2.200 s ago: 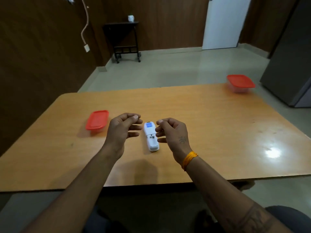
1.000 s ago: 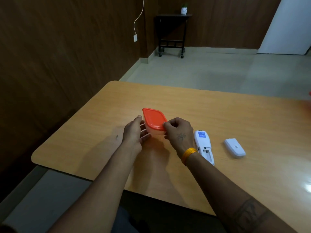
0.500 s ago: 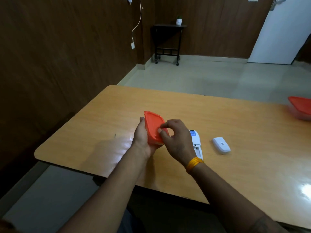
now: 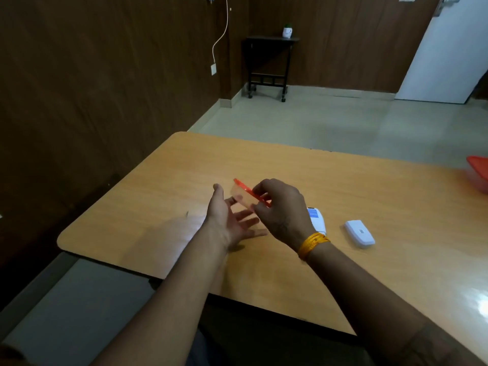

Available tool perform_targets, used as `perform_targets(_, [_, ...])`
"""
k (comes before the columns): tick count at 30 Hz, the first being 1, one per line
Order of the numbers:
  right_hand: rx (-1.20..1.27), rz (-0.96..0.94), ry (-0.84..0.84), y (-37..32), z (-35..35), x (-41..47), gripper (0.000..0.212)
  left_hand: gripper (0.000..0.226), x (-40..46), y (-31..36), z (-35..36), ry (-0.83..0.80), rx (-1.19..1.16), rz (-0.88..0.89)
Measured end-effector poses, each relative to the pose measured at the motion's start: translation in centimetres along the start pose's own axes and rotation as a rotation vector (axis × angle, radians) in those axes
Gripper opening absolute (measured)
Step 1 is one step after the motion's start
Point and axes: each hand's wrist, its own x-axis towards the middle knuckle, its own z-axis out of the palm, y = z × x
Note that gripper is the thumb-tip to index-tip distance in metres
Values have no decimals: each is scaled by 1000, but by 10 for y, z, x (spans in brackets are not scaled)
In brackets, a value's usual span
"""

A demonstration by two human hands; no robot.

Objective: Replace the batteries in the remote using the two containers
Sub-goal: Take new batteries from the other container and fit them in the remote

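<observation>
My right hand (image 4: 280, 207) grips a small clear container with a red lid (image 4: 244, 192), tilted above the table. My left hand (image 4: 229, 220) lies palm up just beneath it, fingers spread and holding nothing. The white remote (image 4: 317, 220) lies on the table behind my right wrist, mostly hidden. Its white battery cover (image 4: 359, 233) rests separately to the right. A second red-lidded container (image 4: 479, 175) sits at the table's far right edge, cut off by the frame.
The wooden table (image 4: 343, 180) has a rounded left corner close to a dark wood wall. A small black side table (image 4: 269, 62) stands on the floor beyond.
My left hand has let go of the container and turned palm up under it. My right hand now holds the container alone and has tilted it flatter.
</observation>
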Motion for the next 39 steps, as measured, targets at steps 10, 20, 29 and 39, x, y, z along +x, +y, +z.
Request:
perform_targets(10, [94, -253, 10, 22, 20, -22, 29, 62, -6, 17, -5, 50, 110, 5])
perform_targets(20, [-94, -339, 67, 24, 40, -32, 42, 73, 1, 5, 7, 47, 99, 25])
perform_targets(29, [33, -284, 288, 19, 46, -33, 34, 41, 5, -3, 10, 217, 5, 147])
perform_targets(39, [136, -97, 398, 24, 42, -24, 19, 50, -9, -10, 17, 100, 138, 158])
